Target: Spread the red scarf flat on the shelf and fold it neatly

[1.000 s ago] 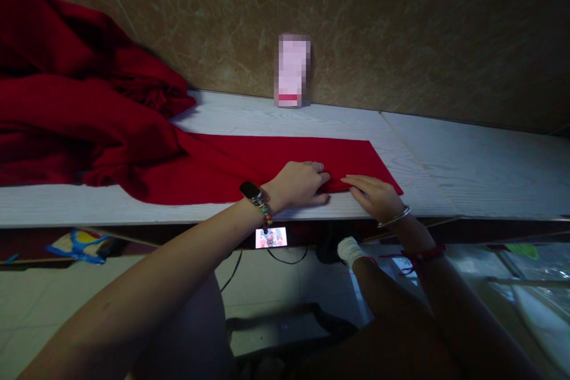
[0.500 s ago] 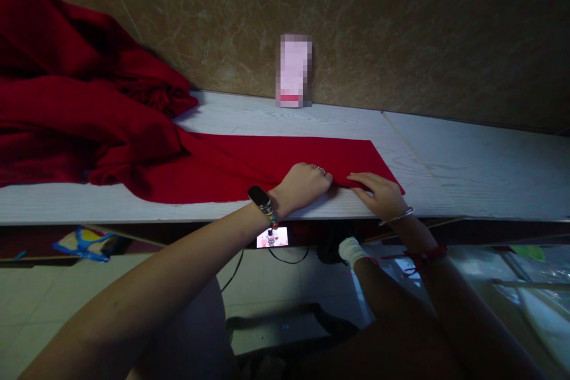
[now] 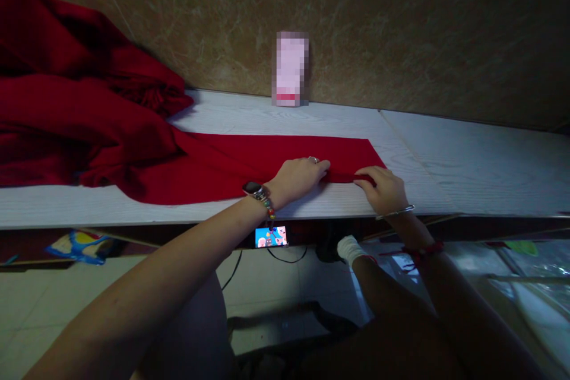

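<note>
A long strip of red cloth [image 3: 267, 157] lies along the white wood-grain tabletop, its right end flat and straight-edged. My left hand [image 3: 305, 178] rests on the cloth's near edge, fingers closed on the fabric. To its right, my right hand [image 3: 380, 187] pinches the near edge close to the right end, where a narrow fold shows between thumb and fingers. The rest of the cloth is bunched into a large heap at the left, with a fringe or gathered folds near the wall.
A pink item [image 3: 291, 68], blurred out, leans against the brown marbled wall [image 3: 401, 41]. Below the table edge are a lit phone screen [image 3: 271, 237], a cable and a blue packet [image 3: 82, 247]. Clear plastic lies at the lower right.
My right hand has lifted and turned a little, folding up the near edge at the cloth's right end. My left hand has shifted slightly left; the view has moved a little.
</note>
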A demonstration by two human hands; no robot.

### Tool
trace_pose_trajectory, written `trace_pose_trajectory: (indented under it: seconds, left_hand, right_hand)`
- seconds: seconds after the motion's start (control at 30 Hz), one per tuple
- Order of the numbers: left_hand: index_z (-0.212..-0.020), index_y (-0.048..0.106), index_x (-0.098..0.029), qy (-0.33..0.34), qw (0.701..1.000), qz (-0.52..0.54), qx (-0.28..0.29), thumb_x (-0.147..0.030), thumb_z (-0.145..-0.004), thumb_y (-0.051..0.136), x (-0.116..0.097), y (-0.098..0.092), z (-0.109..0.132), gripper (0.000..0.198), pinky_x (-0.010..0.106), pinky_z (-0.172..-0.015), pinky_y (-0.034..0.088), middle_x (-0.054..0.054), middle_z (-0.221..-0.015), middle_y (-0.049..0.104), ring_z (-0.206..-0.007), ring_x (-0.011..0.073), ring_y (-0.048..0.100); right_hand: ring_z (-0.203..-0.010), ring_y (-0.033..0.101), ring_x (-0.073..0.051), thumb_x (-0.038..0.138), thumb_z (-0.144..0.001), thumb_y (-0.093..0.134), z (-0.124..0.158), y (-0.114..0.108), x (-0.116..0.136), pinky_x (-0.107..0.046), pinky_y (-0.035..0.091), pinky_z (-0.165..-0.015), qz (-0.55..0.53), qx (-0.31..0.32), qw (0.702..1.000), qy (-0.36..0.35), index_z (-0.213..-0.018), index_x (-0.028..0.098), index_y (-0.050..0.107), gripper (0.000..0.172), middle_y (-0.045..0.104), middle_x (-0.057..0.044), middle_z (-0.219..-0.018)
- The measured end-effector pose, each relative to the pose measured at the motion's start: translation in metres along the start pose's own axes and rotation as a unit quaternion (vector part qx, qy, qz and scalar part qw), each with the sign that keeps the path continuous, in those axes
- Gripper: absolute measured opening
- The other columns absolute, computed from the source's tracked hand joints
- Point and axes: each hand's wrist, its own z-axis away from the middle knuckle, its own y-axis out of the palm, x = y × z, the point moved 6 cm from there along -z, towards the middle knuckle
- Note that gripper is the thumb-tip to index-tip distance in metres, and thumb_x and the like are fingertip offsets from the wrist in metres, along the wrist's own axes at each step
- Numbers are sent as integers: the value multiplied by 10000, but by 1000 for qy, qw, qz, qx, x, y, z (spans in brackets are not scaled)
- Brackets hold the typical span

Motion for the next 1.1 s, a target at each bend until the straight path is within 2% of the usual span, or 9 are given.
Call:
trace_pose_trajectory:
  seconds: [0.17,0.3,0.43,0.5,0.57,0.7,0.8,0.97,1.1]
  left_hand:
    - [-1077,572,-165,6,1000,-4,5,-251,-946,329,0,0,0,289,249,-505,366,86,-932,652,-820,192,622]
    - [-1045,595,-168,61,998,-24,15,-232,-940,342,-6,-2,5,282,259,-560,419,90,-986,648,-875,197,619]
    - [-1122,566,-155,145,989,-29,26,-178,-938,322,-17,2,15,307,305,-813,457,104,-1150,613,-1038,191,578]
    - [-1193,524,-136,151,988,-13,36,-175,-939,308,-18,6,18,336,334,-955,396,115,-1264,559,-1157,190,515]
    - [-1291,445,-128,134,988,15,70,-226,-940,317,-16,11,20,385,369,-1049,311,118,-1384,459,-1285,199,396]
    - [-1446,210,-182,120,975,59,179,-421,-919,347,-15,20,23,595,458,-1124,147,78,-1510,233,-1402,227,139]
    - [-1457,180,-204,117,966,62,224,-544,-879,353,-18,20,23,692,491,-1130,71,52,-1526,148,-1410,249,51]
    - [-1454,190,-211,107,960,78,247,-603,-873,298,-14,13,24,709,476,-1133,52,38,-1528,128,-1412,231,36]
    - [-1449,206,-228,55,960,67,265,-624,-875,275,9,6,29,701,501,-1121,85,48,-1531,112,-1411,252,42]
  right_hand:
    - [-756,644,-225,172,-783,503,-4,2,2,-393,480,-770,25,25,999,-6,-756,205,642,145,708,-57,-764]
    - [-774,653,-214,171,-804,461,3,2,4,-386,494,-796,10,37,998,-53,-750,205,647,197,713,-63,-771]
    - [-885,655,-206,186,-808,440,15,1,3,-370,515,-819,-33,44,995,-81,-805,209,663,224,715,-78,-907]
    - [-907,654,-205,232,-814,461,20,-1,2,-372,521,-829,-55,47,994,-79,-830,218,671,212,711,-72,-931]
    - [-905,657,-205,280,-820,481,22,-5,1,-371,527,-829,-78,50,993,-78,-833,224,678,206,713,-65,-924]
    - [-896,662,-215,309,-833,470,14,-12,-8,-388,521,-851,-65,5,998,-23,-834,210,689,240,720,-78,-909]
    - [-957,644,-235,309,-836,448,2,-8,-21,-425,496,-894,-19,-17,998,63,-955,184,682,291,705,-107,-995]
    - [-1228,476,-255,292,-849,406,-16,22,-24,-461,393,-1014,19,64,989,130,-1240,129,549,447,559,-149,-1290]
    - [-1317,360,-257,311,-884,341,-18,43,-17,-534,327,-1038,50,158,975,146,-1339,227,453,476,438,-79,-1417]
